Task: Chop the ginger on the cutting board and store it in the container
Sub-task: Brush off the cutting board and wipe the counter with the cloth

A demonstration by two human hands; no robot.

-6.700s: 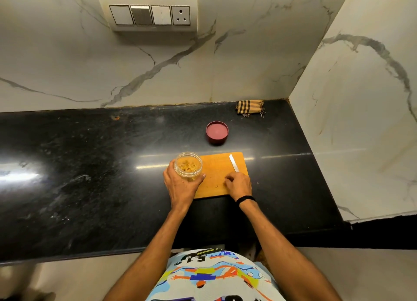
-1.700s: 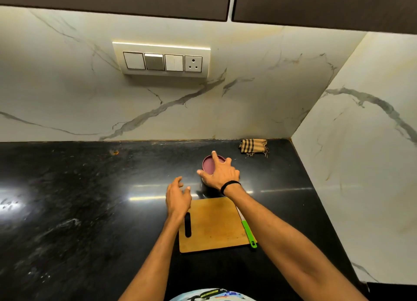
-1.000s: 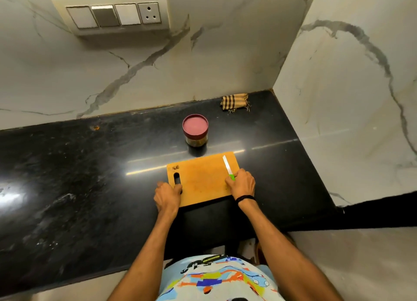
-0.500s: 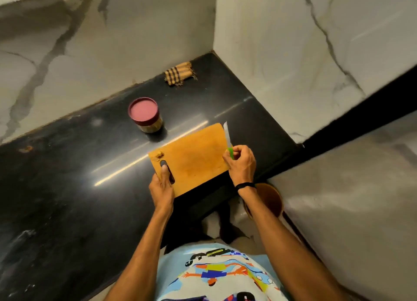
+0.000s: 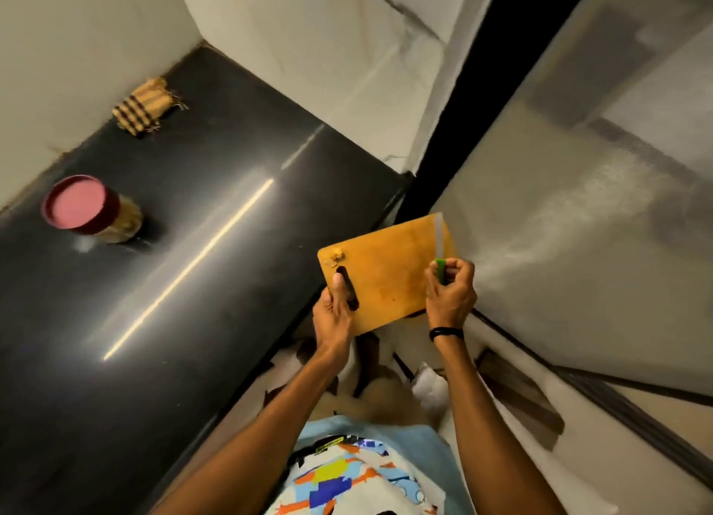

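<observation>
The orange cutting board (image 5: 389,271) is lifted off the black counter and held out past the counter's right end. My left hand (image 5: 335,314) grips its near left edge, thumb beside the handle slot. My right hand (image 5: 450,294) holds the board's right edge together with the green-handled knife (image 5: 440,259), whose blade lies along that edge. A few ginger scraps (image 5: 335,257) cling to the board's far left corner. The container (image 5: 92,210) stands on the counter at the left with its pink lid on.
A striped folded cloth (image 5: 142,107) lies in the counter's back corner by the marble wall. The black counter (image 5: 173,244) ends just left of the board. A large pale panel (image 5: 578,205) rises on the right, and floor clutter lies below my arms.
I have lifted the board with the knife off the counter and carried it right, past the counter's end. My view has swung right. The lidded container has stayed on the counter.
</observation>
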